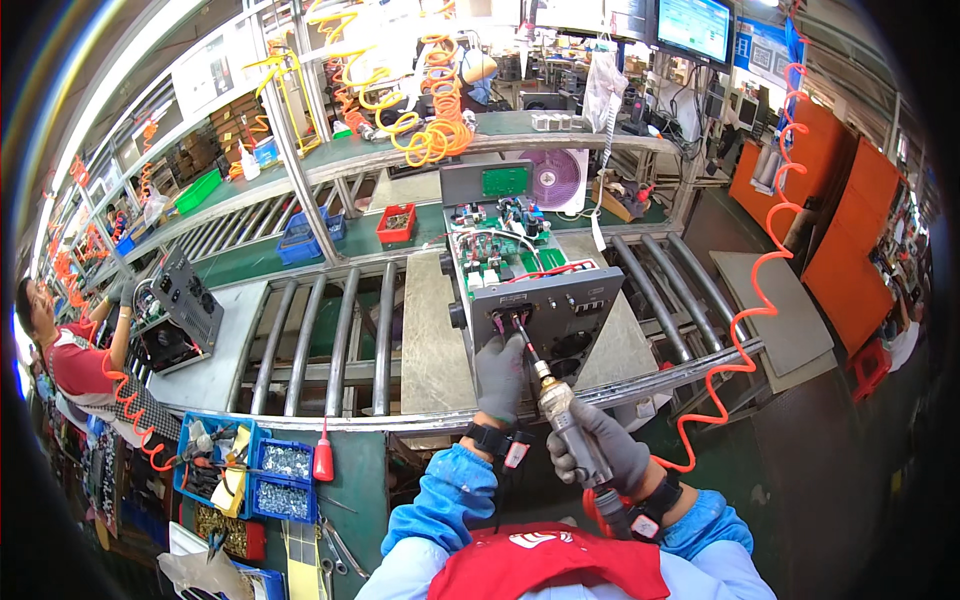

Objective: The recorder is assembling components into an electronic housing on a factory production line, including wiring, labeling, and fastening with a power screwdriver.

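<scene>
On the roller table (330, 350) sits a flat board (430, 340), and on the board stands an open grey metal box (525, 290) full of wires and green boards. At the box's front panel, the left hand (499, 375) in a grey glove presses flat, fingers close together. Beside it, the right hand (600, 450) wraps tightly around an air screwdriver (560, 410), whose tip touches the panel. An orange curly hose (745, 330) trails off to the right.

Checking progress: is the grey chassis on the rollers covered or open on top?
Open: the grey chassis shows bare circuit boards and wiring.
</scene>
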Demonstrator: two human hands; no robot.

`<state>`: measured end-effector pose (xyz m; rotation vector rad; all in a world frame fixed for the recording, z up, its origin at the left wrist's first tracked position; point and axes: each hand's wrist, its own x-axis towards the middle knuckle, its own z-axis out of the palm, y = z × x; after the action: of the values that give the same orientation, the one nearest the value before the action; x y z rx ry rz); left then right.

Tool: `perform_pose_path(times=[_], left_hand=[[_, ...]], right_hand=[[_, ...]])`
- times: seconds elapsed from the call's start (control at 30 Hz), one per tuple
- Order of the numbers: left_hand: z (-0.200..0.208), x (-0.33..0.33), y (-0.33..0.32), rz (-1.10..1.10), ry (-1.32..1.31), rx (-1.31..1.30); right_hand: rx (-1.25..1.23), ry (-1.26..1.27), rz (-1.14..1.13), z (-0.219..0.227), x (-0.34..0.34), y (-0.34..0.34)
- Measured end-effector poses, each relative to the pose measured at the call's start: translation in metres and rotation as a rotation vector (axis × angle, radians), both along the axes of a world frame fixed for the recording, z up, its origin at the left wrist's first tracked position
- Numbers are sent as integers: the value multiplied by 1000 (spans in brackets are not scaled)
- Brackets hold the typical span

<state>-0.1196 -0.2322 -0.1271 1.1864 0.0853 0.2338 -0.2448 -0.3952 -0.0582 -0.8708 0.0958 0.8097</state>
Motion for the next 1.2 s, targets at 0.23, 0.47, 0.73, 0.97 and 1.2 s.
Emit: perform_pose_path(times=[0.23, 0.47, 0.73, 0.97, 1.2], left_hand=[[-4, 2, 0, 1, 37, 35], [-6, 4, 1, -18, 29, 4], [-17, 11, 3, -67, -11, -65], [-14, -25, 29, -188, 85, 19], [-62, -61, 108, -233, 332, -571]], right_hand=[[58, 109, -75, 8, -7, 13], [-64, 117, -116, 10, -9, 30], [-109, 19, -131, 11, -11, 37], [-244, -83, -127, 16, -17, 35], [-267, -73, -74, 18, -16, 32]])
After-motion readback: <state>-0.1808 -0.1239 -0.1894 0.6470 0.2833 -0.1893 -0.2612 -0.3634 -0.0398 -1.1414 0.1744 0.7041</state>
